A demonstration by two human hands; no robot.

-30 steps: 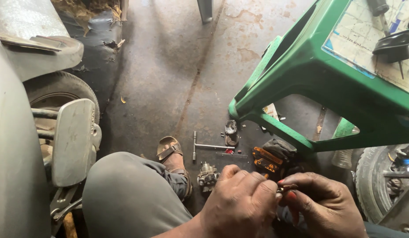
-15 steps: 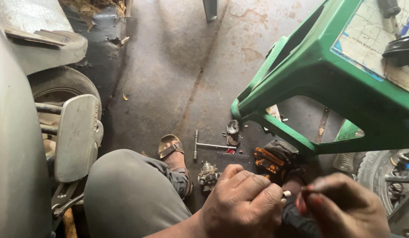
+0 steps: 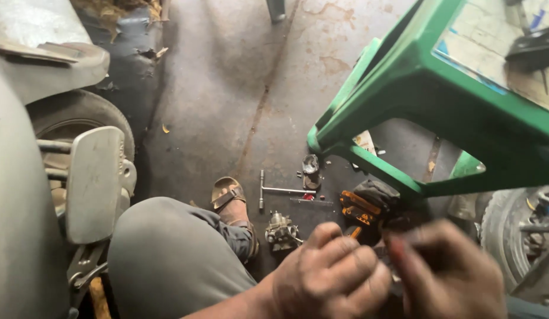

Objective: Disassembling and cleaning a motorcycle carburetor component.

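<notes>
Working low in the frame, at about 6 o'clock, both hands meet over a small part that is hidden between them and too blurred to identify.

- Left hand (image 3: 330, 277): fingers curled into a clenched fist around the hidden part; knuckles up, grimy.
- Right hand (image 3: 449, 274): motion-blurred, fingers bent inward toward the left hand, touching or just beside it; whether they pinch anything cannot be told.
- Small metal assembly (image 3: 281, 231): grey, carburettor-like, on the floor just at 11 o'clock of the left hand.
- Orange and black tool (image 3: 364, 207): on the floor at 12 o'clock of the hands, partly under the stool's lower rail.
- T-handle wrench (image 3: 274, 190): lying flat at 11 o'clock, beyond the metal assembly.
- Small dark cylindrical part (image 3: 310, 165): near the stool's foot, at 12 o'clock of the wrench's bar.
- Sandalled foot (image 3: 230, 198): at 10 o'clock of the hands, beside the wrench.
- Grey-trousered knee (image 3: 168, 254): at 9 o'clock, filling the lower left centre.
- Green plastic stool (image 3: 404, 77): at 1 o'clock, tilted in view, with dark objects on its top.
- Vehicle footrest plate (image 3: 94, 183): grey, at 9 o'clock, beside a tyre (image 3: 73, 112).
- Second tyre (image 3: 499, 230): at 3 o'clock.
- Concrete floor (image 3: 227, 88): stained, cracked, carrying all loose items.
</notes>
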